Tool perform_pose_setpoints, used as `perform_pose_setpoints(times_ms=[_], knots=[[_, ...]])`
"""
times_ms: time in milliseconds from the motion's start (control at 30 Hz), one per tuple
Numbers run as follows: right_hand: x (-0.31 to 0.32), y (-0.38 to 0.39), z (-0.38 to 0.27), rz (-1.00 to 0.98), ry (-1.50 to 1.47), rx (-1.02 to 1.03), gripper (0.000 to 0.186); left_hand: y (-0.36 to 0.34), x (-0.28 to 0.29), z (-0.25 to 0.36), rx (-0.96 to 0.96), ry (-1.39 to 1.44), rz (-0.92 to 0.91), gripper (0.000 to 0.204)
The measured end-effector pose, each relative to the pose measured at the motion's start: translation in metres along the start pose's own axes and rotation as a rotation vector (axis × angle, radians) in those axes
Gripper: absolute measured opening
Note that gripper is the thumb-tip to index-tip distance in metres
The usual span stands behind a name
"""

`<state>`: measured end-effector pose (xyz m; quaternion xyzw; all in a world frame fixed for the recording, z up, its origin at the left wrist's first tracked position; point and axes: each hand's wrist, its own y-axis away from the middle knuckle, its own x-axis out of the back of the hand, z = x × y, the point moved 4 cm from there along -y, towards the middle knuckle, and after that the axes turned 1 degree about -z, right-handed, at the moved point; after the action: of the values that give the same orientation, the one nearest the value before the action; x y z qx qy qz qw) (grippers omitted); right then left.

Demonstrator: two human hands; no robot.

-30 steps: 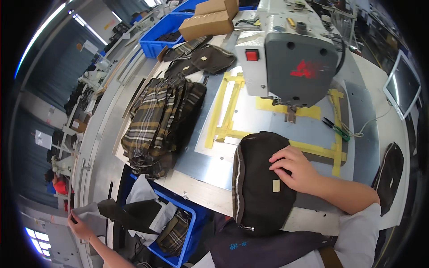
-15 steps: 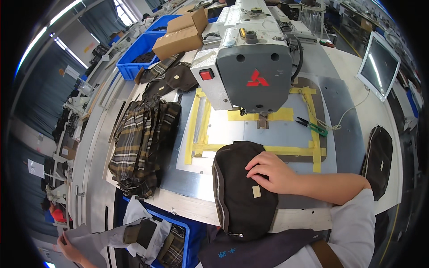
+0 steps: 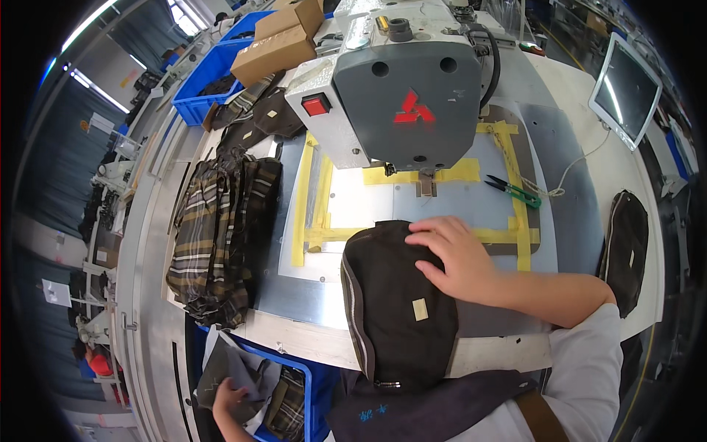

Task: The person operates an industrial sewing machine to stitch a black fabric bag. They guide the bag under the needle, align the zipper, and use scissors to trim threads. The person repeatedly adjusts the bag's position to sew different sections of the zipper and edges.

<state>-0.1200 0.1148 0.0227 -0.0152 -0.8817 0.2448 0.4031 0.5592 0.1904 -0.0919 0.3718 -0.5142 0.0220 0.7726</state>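
A dark brown zippered pouch with a small cream label lies over the near edge of the table, its metal zipper along the left side. My right hand rests on its upper right part, fingers stretched out and thumb apart. Down at the lower left, my left hand is over a grey sheet-like piece, fingers apart. That piece lies on white wrapping in a blue bin, beside folded plaid fabric.
A sewing machine head stands beyond the pouch, over a plate framed with yellow tape. Green-handled thread snips lie right of it. Stacked plaid pieces sit left; another dark pouch and a screen are right.
My left hand has come from the far lower left, where it held the grey piece, to over the blue bin; the piece lies there now. My right hand has spread slightly on the pouch.
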Motion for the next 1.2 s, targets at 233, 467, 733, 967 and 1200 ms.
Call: perform_pose_setpoints(times_ms=[233, 467, 733, 967, 1200], knots=[[-0.008, -0.002, 0.024, -0.175, -0.038, -0.142, 0.048, 0.039, 0.054, 0.103, -0.137, -0.207, 0.065, 0.026], [-0.009, -0.004, 0.027, -0.194, -0.255, -0.223, 0.042, 0.179, 0.002, 0.435, -1.395, 0.196, -0.012, 0.035], [0.032, -0.004, 0.032, 0.055, -0.428, -0.286, 0.051, 0.156, -0.093, 0.589, -1.347, 0.122, -0.554, 0.028], [0.019, -0.009, 0.061, -0.163, -0.440, -0.684, 0.025, 0.149, -0.123, 0.592, -1.364, 0.337, -0.605, 0.033], [0.022, -0.013, 0.052, 0.014, -0.170, -0.401, 0.020, 0.140, -0.115, 0.590, -1.357, 0.212, -0.635, 0.019]])
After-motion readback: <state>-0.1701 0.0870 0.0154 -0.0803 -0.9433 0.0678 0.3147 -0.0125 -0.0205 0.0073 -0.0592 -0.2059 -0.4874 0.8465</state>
